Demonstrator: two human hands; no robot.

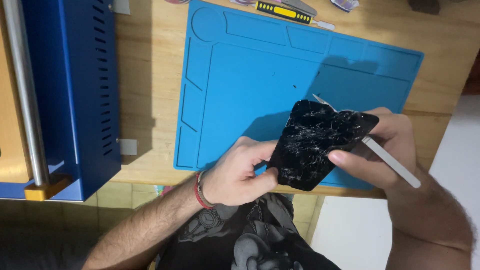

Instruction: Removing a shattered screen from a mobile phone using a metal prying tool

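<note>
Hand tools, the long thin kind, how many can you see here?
2: a white-handled metal pry tool in the right hand behind the cracked black phone screen, and a yellow-and-black tool at the table's far edge. Others may be hidden.

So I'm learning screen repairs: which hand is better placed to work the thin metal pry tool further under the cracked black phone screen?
Probably the right hand: it already grips the thin metal pry tool at the cracked black phone screen. The left hand steadies the screen's lower edge.
</note>
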